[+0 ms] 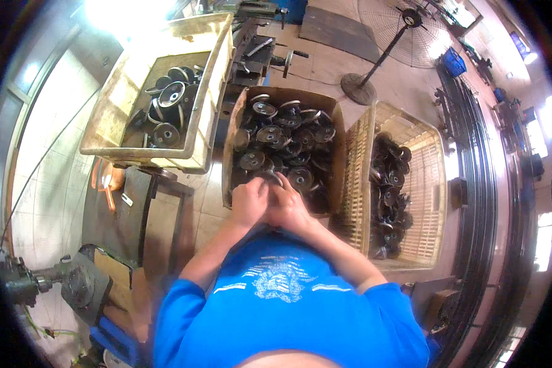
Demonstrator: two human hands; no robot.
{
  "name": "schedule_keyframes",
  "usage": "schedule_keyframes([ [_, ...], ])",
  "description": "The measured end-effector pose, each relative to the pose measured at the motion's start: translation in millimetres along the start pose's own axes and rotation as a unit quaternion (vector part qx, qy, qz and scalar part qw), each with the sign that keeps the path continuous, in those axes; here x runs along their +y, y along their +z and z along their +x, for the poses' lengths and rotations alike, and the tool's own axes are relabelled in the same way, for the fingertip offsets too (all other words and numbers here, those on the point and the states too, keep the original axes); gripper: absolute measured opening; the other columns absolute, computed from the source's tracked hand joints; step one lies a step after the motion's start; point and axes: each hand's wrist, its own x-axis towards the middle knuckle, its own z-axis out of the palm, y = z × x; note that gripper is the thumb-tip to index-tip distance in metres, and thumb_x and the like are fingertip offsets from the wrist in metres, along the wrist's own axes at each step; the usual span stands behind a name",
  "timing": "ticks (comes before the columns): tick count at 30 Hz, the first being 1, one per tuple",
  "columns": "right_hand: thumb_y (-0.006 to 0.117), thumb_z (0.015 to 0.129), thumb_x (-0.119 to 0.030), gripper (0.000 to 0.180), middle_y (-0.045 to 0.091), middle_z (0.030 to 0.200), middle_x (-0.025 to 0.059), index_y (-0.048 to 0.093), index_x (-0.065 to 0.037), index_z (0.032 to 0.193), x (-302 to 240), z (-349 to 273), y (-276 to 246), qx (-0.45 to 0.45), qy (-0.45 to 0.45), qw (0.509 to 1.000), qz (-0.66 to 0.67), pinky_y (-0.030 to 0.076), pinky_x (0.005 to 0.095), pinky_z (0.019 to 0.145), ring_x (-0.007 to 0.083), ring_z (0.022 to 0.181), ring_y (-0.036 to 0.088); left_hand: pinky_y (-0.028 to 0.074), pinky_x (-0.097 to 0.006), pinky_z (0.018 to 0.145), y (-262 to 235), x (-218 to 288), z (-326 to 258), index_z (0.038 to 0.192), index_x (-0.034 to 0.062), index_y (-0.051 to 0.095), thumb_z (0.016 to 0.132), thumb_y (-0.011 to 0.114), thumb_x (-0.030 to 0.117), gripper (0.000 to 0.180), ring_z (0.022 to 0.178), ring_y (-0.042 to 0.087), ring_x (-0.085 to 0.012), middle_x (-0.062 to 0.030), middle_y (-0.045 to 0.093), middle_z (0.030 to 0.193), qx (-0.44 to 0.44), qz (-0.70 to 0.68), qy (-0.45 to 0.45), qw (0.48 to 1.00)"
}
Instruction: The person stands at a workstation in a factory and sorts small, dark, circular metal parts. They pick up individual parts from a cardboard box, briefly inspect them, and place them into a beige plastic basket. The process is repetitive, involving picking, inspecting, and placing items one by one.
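Note:
Both of my hands meet at the near edge of a brown cardboard box point(234, 147) filled with dark round metal wheels. Between them is one such metal wheel point(268, 176), its rim showing above my fingers. The fingers of my left hand point(250, 201) are curled against its left side. My right hand point(288, 205) closes on it from the right, with the thumb side uppermost. The lower part of this wheel is hidden behind my hands. More wheels point(270, 134) lie heaped in the box just beyond.
At the left, a dirty cream plastic crate point(153, 153) holds several wheels. A slatted yellowish crate point(420, 227) with more wheels stands at the right. Farther off are a machine with a handle point(288, 58) and a standing fan point(358, 89). Long metal bars point(481, 202) lie far right.

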Motion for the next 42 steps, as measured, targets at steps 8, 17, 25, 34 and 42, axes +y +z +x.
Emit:
schedule_keyframes([
  [8, 0.065, 0.051, -0.012, 0.029, 0.06, 0.077, 0.0173, 0.062, 0.001, 0.077, 76, 79, 30, 0.008, 0.013, 1.0, -0.026, 0.05, 0.0398, 0.065, 0.0363, 0.074, 0.057, 0.038, -0.027, 0.041, -54, -45, -40, 0.08, -0.0033, 0.06, 0.085, 0.055, 0.016, 0.02, 0.046, 0.05, -0.009, -0.004, 0.052, 0.054, 0.048, -0.063, -0.114, 0.99],
  [17, 0.063, 0.06, -0.026, 0.042, 0.065, 0.092, 0.0165, 0.066, -0.004, 0.095, 90, 121, 48, -0.163, 0.306, 0.933, -0.095, 0.049, 0.0355, 0.079, 0.0269, 0.086, 0.062, 0.031, -0.023, 0.039, -77, -71, -46, 0.085, -0.0018, 0.059, 0.084, 0.056, 0.02, 0.022, 0.044, 0.039, -0.0051, 0.0018, 0.047, 0.057, 0.071, -0.047, -0.115, 0.99],
  [25, 0.059, 0.06, -0.004, 0.039, 0.064, 0.09, 0.0152, 0.063, 0.003, 0.099, 55, -24, -179, 0.091, 0.186, 0.966, 0.154, 0.048, 0.0283, 0.073, 0.0197, 0.083, 0.061, 0.029, -0.021, 0.031, -67, -126, -46, 0.085, 0.0006, 0.058, 0.088, 0.054, 0.017, 0.017, 0.038, 0.04, -0.006, 0.0006, 0.047, 0.051, 0.021, -0.163, -0.208, 0.964],
  [34, 0.058, 0.065, -0.024, 0.02, 0.063, 0.101, 0.0089, 0.068, -0.008, 0.073, 141, -235, -233, -0.248, 0.338, 0.838, -0.349, 0.049, 0.0345, 0.072, 0.0249, 0.084, 0.06, 0.03, -0.02, 0.033, -54, -62, -4, 0.084, 0.0017, 0.057, 0.089, 0.054, 0.019, 0.018, 0.038, 0.038, -0.0062, 0.0008, 0.044, 0.05, -0.064, -0.167, -0.24, 0.954],
  [42, 0.06, 0.063, -0.015, 0.04, 0.057, 0.114, 0.0109, 0.063, -0.002, 0.101, 145, -235, -234, -0.274, 0.364, 0.834, -0.312, 0.047, 0.0361, 0.081, 0.0305, 0.093, 0.057, 0.031, -0.02, 0.033, -33, -57, 1, 0.086, 0.0005, 0.057, 0.088, 0.055, 0.016, 0.016, 0.038, 0.039, -0.0058, 0.0017, 0.044, 0.05, -0.081, -0.197, -0.25, 0.945],
])
